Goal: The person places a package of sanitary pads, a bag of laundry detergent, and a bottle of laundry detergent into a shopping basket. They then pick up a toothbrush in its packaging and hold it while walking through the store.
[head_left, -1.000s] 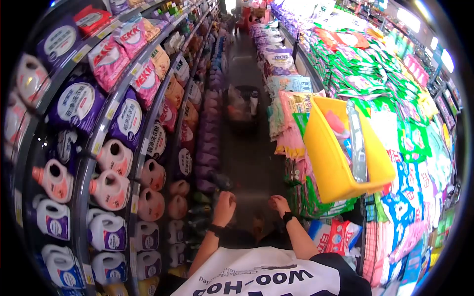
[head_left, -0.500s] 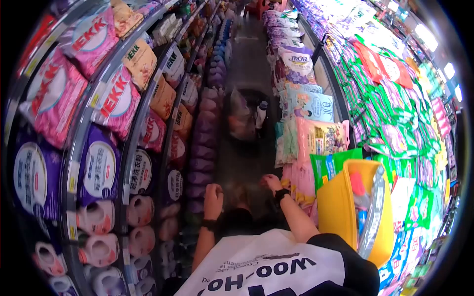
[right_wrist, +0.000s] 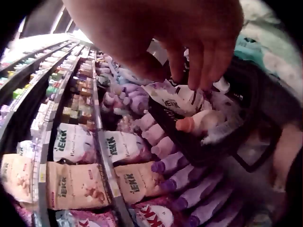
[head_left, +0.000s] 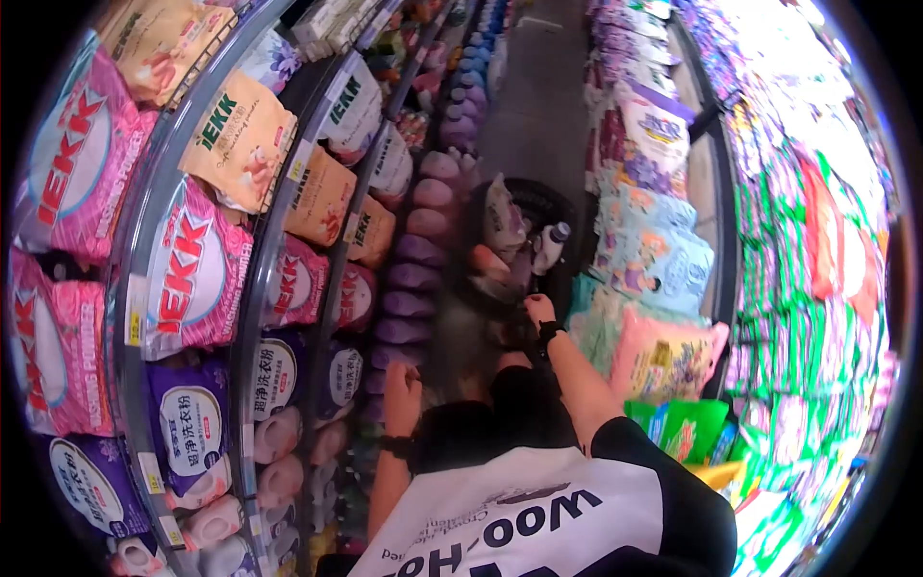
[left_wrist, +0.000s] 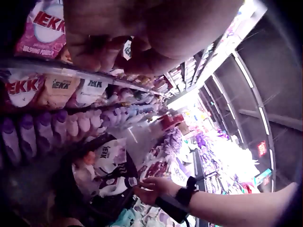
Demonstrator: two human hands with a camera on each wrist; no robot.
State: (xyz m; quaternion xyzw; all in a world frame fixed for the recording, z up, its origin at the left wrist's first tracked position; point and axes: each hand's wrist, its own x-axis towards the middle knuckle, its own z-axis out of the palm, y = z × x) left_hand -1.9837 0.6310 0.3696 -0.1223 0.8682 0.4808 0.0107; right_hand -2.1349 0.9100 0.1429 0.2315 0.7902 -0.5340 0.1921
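Note:
A black shopping basket [head_left: 567,204] stands on the aisle floor just ahead. Inside it lie a white bottle with a dark cap [head_left: 551,246], a white IEKK bag [left_wrist: 111,155] and a pale bottle with an orange cap [right_wrist: 202,122]. My right hand [head_left: 540,309] is at the basket's near right side, its fingers hanging down loosely over the contents in the right wrist view and holding nothing. Beside the row of purple bottles [head_left: 401,304] on the left, my left hand [head_left: 403,392] hangs with loosely bent fingers, nothing in it.
Shelves of IEKK washing powder bags [head_left: 197,279] and detergent jugs [head_left: 212,522] line the left side. On the right, a pink bag [head_left: 663,351], pale blue bags [head_left: 649,255] and green packs border the narrow aisle. A yellow bin [head_left: 721,475] shows partly at lower right.
The basket has come closer as I moved forward along the aisle. My right hand has reached forward to its side. The yellow bin has slid down, mostly hidden behind my sleeve.

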